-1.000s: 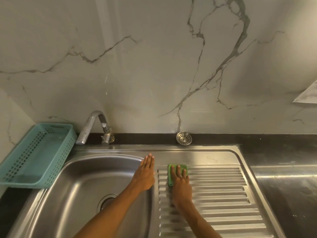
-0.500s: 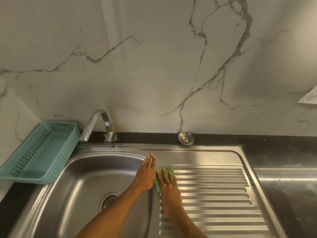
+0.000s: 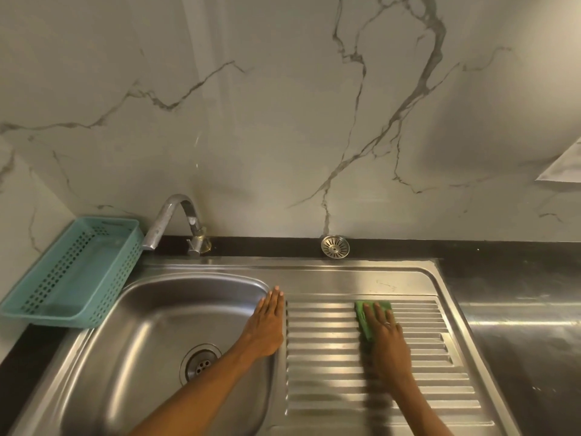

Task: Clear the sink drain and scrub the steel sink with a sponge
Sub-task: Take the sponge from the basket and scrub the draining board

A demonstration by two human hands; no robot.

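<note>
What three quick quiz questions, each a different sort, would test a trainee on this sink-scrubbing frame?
1. True or false: the strainer sits in the drain.
2. Multiple choice: the sponge lies on A) the basin floor, B) the ribbed drainboard, C) the teal basket.
3. Fill in: the left hand rests flat on the ridge between basin and ____.

Key
1. False: it rests on the dark ledge behind the sink; the drain is open.
2. B, pressed under the right hand.
3. Drainboard.
</note>
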